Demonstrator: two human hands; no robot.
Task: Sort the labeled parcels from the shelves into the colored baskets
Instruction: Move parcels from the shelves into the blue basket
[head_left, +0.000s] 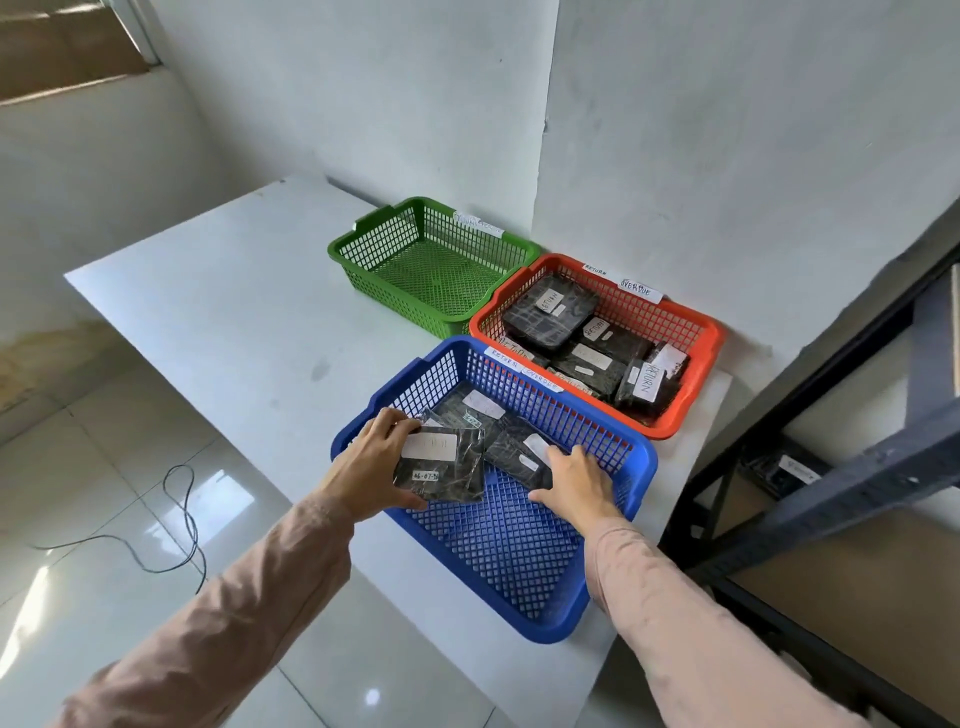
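Parcel (441, 467), black and labeled, sits gripped by left hand (371, 462) over blue basket (644, 467), while right hand (576, 486), fingers straight, rests on second parcel (514, 449) inside it.

Glossy, crinkled plastic film wraps the flat black parcel (448, 479) in the left hand (371, 462); its white labels (429, 446) are matt paper. The blue rectangular lattice basket (498, 545) beneath that hand is smooth plastic.

We see white plastered walls (415, 104) meeting behind a white rectangular surface (234, 312). At lower left, glossy pale floor tiles (104, 597) carry a thin black cable (195, 545). A dark metal shelving frame (831, 493) stands at right.
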